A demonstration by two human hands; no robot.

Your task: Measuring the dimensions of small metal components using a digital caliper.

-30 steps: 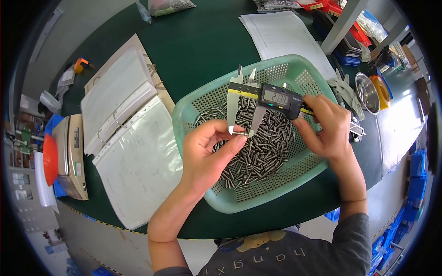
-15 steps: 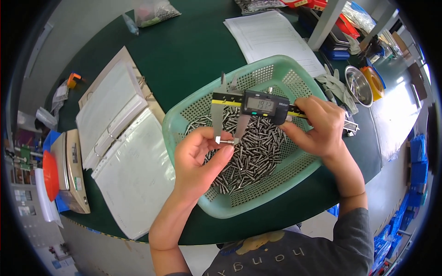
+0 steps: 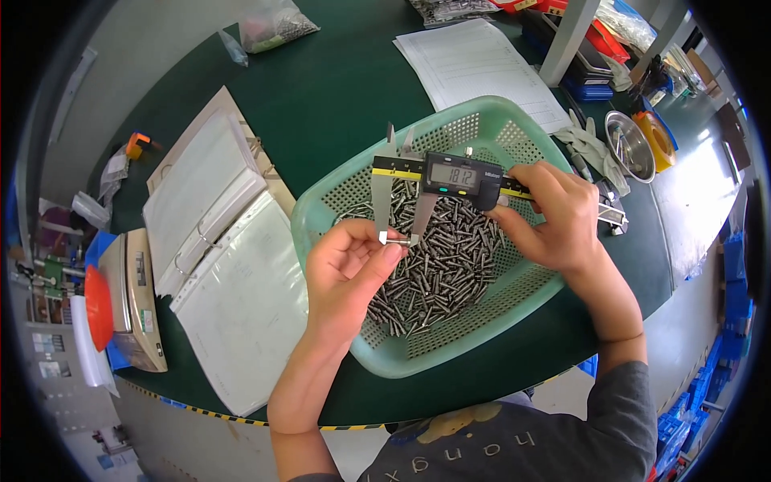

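A digital caliper (image 3: 462, 177) with a lit display is gripped at its right end by my right hand (image 3: 558, 213), whose thumb presses under the slider. Its lower jaws point toward me and reach down to a small metal pin (image 3: 399, 240), which lies across the gap between the jaw tips. My left hand (image 3: 347, 269) steadies that pin, with thumb and forefinger at the jaws and the other fingers curled. Both hands are above a green perforated plastic basket (image 3: 381, 359). Many small metal pins (image 3: 450, 273) of the same kind lie heaped in it.
Left of the basket lies an open ring binder (image 3: 241, 297), with a scale (image 3: 138, 297) beyond it. Paper sheets (image 3: 482, 72) are behind the basket. At the right are a glove (image 3: 596, 153) and a metal bowl (image 3: 630, 145). A bag of parts (image 3: 277, 28) stands far back.
My hands and the caliper keep nearly the same pose on the pin. The whole view has shifted slightly, and my left thumb has moved a little off the pin.
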